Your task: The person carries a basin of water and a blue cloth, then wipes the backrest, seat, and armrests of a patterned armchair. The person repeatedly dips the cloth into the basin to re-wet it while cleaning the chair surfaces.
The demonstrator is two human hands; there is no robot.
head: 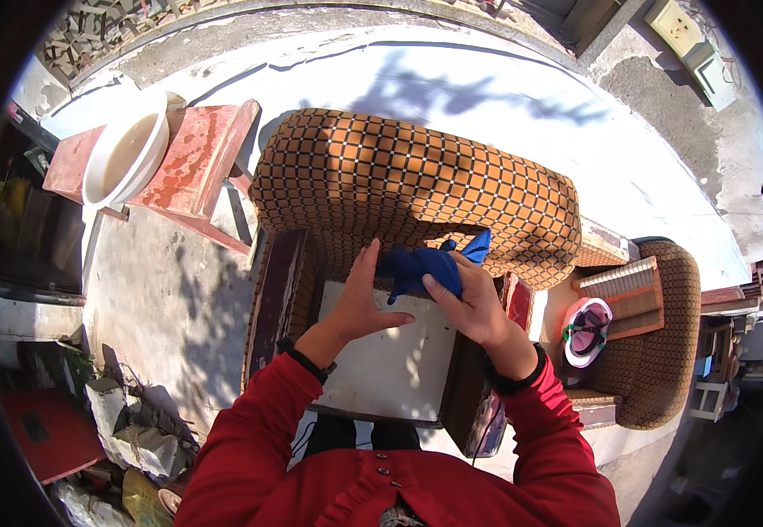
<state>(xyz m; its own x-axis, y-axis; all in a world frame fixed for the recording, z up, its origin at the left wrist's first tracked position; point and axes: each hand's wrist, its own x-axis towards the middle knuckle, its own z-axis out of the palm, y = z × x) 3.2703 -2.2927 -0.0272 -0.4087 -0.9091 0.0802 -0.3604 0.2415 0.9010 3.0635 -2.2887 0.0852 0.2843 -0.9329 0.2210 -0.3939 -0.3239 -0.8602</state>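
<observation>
In my right hand (470,296) is a bunched blue cloth (427,267), gripped between thumb and fingers. My left hand (365,300) is just left of the cloth, its fingers apart and nothing in it. Both hands are above an upholstered armchair (414,165) with an orange and black checked backrest and dark wooden armrests. A flat pale board or panel (388,362) lies where the seat is, between the armrests. Part of the cloth is in shadow, and my right fingers are partly hidden behind it.
A white basin (161,138) of cloudy water stands on a wet red wooden bench (187,165) at the left. To the right, a second armchair (668,369) holds a pink helmet (574,352) and a slatted mat (632,296). Rubble (144,444) lies at the lower left.
</observation>
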